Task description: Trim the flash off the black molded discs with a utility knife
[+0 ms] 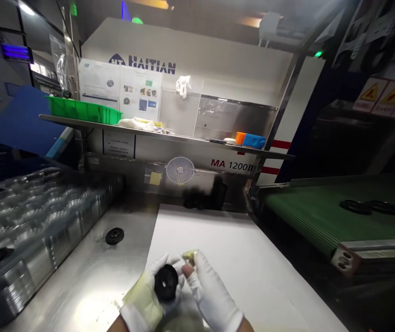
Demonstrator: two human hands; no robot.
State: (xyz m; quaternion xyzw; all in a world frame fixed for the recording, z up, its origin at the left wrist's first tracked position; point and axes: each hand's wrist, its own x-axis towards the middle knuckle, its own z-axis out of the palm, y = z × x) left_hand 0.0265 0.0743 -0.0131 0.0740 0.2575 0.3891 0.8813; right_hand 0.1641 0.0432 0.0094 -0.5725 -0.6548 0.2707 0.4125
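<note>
One black disc (166,283) is being clamped in the left hand (144,295).
A yellow scrap (189,256) is being pinched by the right hand (213,293).

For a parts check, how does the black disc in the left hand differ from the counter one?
The disc in the left hand is held up, tilted; the counter disc lies flat, untouched. The held disc looks bigger, being nearer the camera. Both are round and black.

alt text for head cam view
Two white-gloved hands work over a white sheet: the left hand holds a black round part while the right hand pinches a small yellowish scrap beside it. Behind stands a Haitian MA 1200 machine, a green conveyor belt to the right.
</note>
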